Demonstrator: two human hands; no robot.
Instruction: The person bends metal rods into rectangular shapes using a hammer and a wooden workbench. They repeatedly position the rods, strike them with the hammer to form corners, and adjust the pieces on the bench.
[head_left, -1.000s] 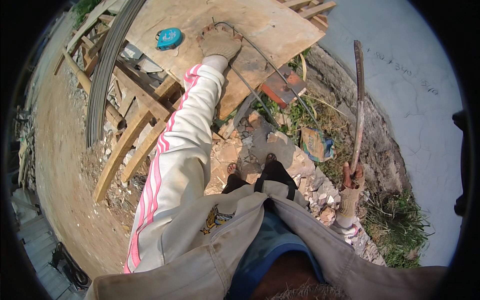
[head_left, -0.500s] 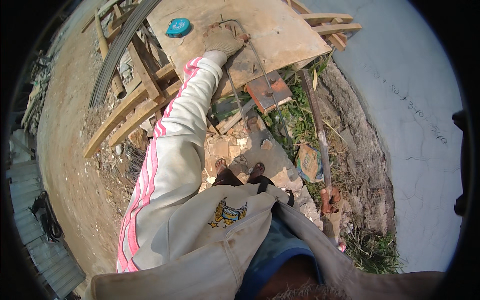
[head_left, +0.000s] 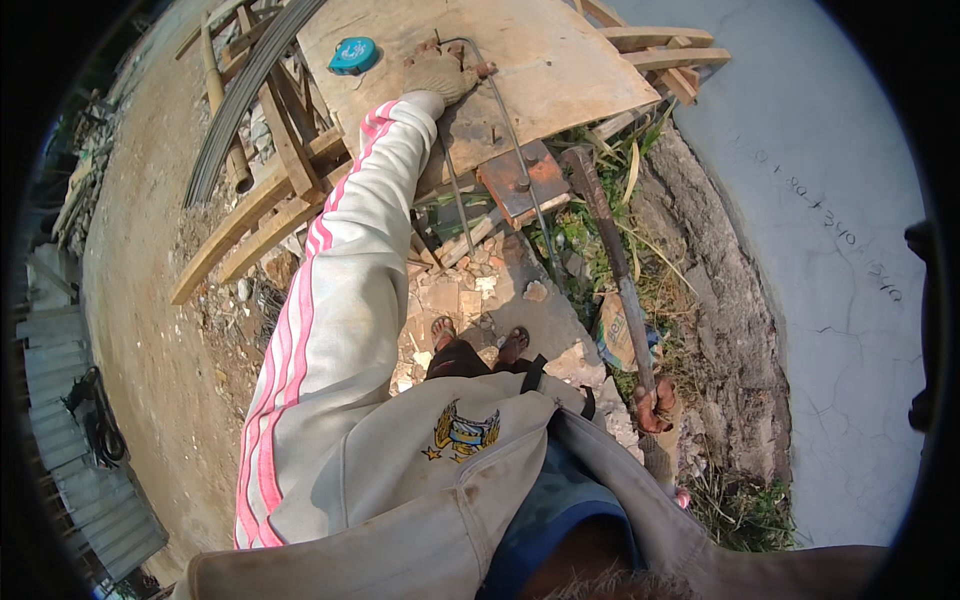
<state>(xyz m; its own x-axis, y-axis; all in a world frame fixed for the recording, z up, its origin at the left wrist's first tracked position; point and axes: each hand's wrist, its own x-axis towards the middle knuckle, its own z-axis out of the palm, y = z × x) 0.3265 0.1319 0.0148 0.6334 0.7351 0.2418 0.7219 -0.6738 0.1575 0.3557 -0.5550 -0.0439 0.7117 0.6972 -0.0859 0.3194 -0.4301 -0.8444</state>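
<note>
My left hand (head_left: 443, 76), in a knitted glove, is closed over a bent steel rod (head_left: 503, 108) on the wooden board (head_left: 570, 75). The thumb lies against one leg of the rod, and part of the rod is hidden under the hand. Both legs run past the board's near edge. One passes over a rusty reddish plate (head_left: 535, 172) with an upright peg. At the right, my bare right hand (head_left: 655, 404) is wrapped round the lower end of a long rusty metal bar (head_left: 617, 260). The bar's far end stands beside the plate, apart from the rod.
A turquoise tape measure (head_left: 354, 56) lies on the board. Timber pieces (head_left: 270, 225) and a bundle of thin rods (head_left: 245, 95) are at the left. Rubble (head_left: 450, 297) surrounds my feet; a grey wall (head_left: 800, 250) rises at the right, beyond weeds and a crumpled sack (head_left: 613, 330).
The far end of the metal bar has swung left and up toward the plate, with my right hand moving slightly left. My left hand keeps its hold on the rod.
</note>
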